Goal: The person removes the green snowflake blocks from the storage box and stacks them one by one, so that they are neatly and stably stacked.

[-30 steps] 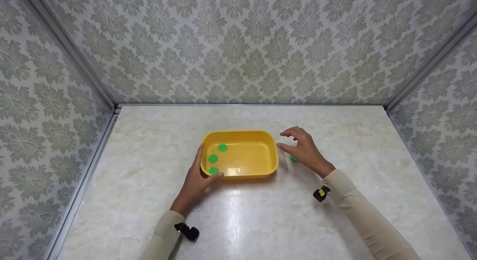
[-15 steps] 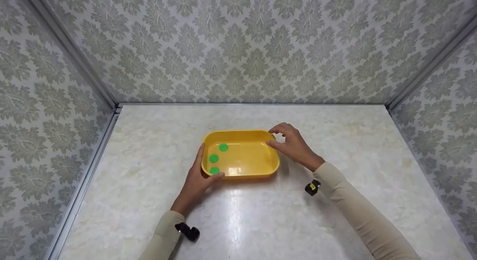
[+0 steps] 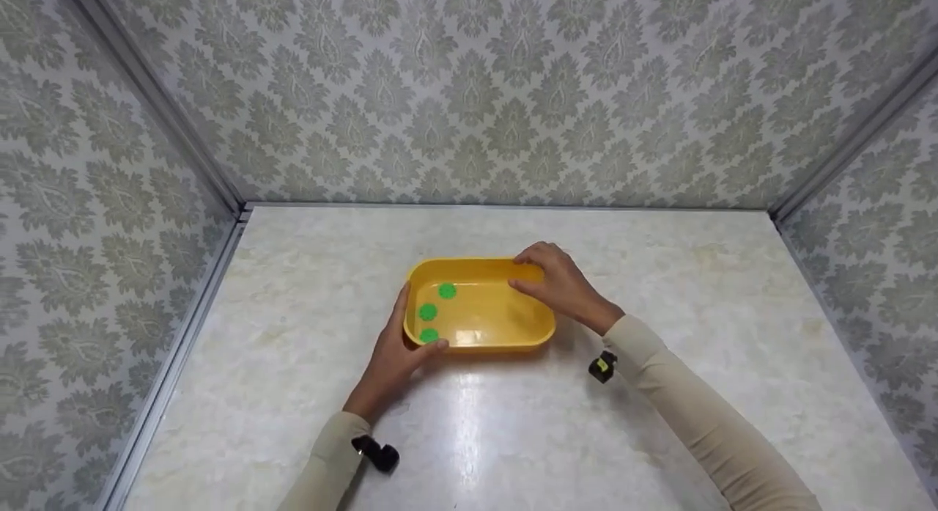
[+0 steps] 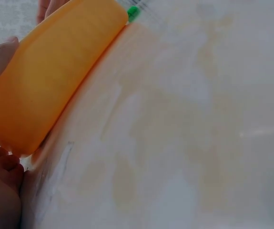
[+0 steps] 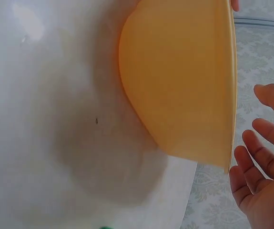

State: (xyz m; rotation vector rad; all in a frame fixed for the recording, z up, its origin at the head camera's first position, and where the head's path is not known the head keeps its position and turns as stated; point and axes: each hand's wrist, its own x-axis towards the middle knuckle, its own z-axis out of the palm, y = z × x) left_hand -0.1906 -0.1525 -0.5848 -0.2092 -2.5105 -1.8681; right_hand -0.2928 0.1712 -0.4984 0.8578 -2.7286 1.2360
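A yellow rectangular plastic tub (image 3: 506,306) sits on the table, with several small green scalloped discs (image 3: 428,311) at its left end. My left hand (image 3: 392,361) grips the tub's near left corner, the thumb over the front rim and the fingers along the left side. Above the tub's right end hovers my right hand (image 3: 563,285), its thumb and fingers spread apart. In the right wrist view that hand's fingers (image 5: 258,155) are loosely bent beside the rim, holding nothing. Another green piece (image 4: 133,13) lies outside the tub's right end, hidden from the head view.
The pale marbled table (image 3: 293,276) is bounded by patterned wall panels (image 3: 469,93) behind and at both sides, with metal rails along the left edge. Black wrist cameras (image 3: 377,454) are strapped over both sleeves.
My right hand has moved left, from beside the tub to over its right end. The left hand keeps its grip. The head view has shifted slightly.
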